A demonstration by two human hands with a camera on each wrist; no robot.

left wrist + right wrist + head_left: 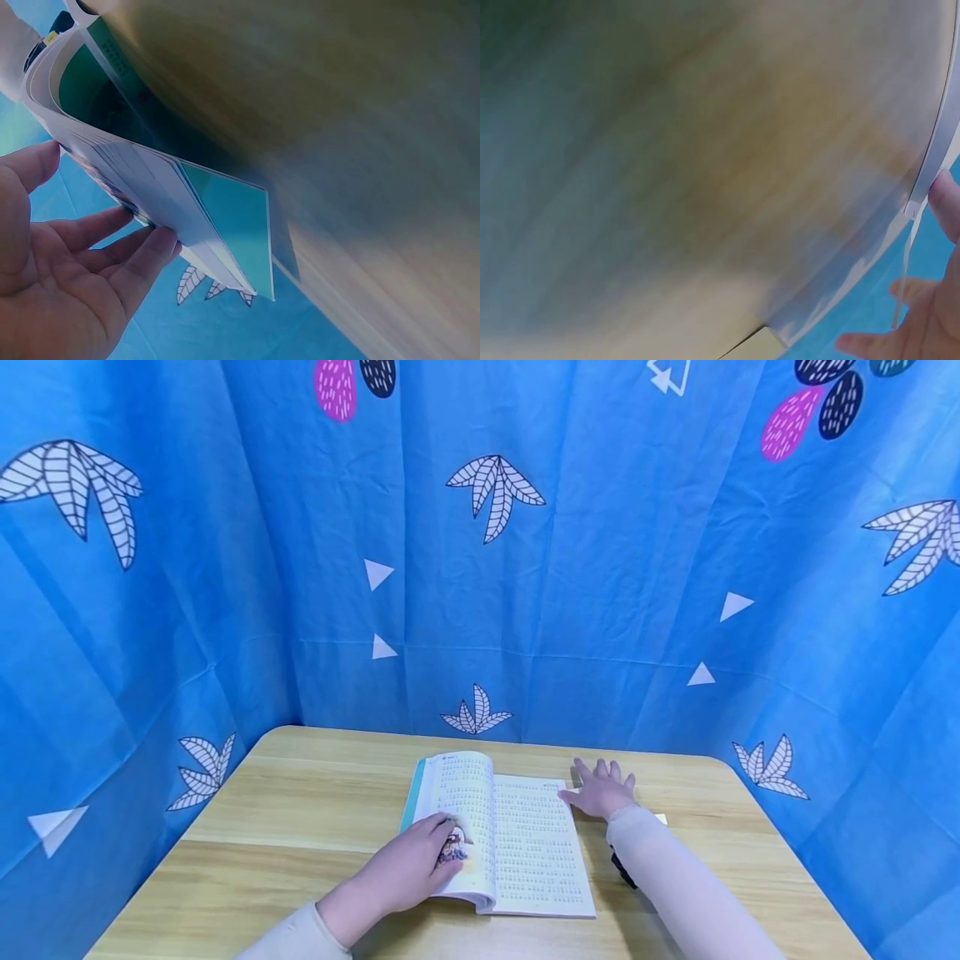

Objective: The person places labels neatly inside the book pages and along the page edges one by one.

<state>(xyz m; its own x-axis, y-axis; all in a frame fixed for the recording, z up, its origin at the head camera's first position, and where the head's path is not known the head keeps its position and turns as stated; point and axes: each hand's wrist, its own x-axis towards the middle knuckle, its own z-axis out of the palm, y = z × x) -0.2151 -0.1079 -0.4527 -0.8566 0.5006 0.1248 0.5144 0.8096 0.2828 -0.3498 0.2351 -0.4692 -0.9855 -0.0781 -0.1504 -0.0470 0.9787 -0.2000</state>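
Note:
An open book [536,852] with printed pages lies on the table, its left pages bowed upward. My left hand [412,864] rests on the lower left page, partly hiding a small coloured picture. In the left wrist view, that hand's fingers [154,259] touch the page face, and the teal cover [229,217] shows behind the pages. My right hand [602,792] is at the book's upper right corner with its fingers spread. Its thumb [946,202] touches the book's edge in the right wrist view. A thin white strip [906,262] appears beside that hand.
The wooden table [300,818] has rounded far corners. A small pale piece [661,818] lies partly hidden behind the right forearm. Blue patterned curtain [480,610] hangs behind and along both sides. A black band [622,870] shows at the right wrist.

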